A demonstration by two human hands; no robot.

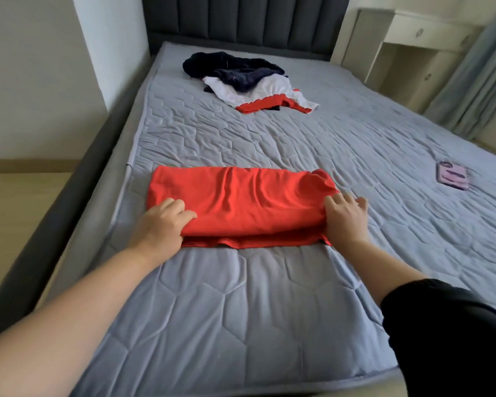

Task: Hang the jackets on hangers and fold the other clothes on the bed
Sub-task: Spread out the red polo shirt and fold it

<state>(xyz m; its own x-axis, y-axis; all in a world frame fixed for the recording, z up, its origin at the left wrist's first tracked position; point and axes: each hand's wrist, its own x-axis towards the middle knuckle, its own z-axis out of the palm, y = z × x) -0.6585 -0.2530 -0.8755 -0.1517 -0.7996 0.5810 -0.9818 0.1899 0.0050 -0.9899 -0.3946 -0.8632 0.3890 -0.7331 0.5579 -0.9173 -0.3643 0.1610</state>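
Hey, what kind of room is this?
Most likely a bedroom: a bed with a padded headboard, a bedside cabinet by the curtains, and a red garment on the bed.

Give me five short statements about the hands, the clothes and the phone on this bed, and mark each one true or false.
1. The left hand and right hand both hold the red garment. True.
2. The red garment hangs on a hanger. False: it lies folded on the bed.
3. A pile of clothes lies near the headboard. True.
4. The phone rests on the red garment. False: it lies apart from it, on the bed to the right.
5. The pile is all white. False: it shows dark blue, white and red cloth.
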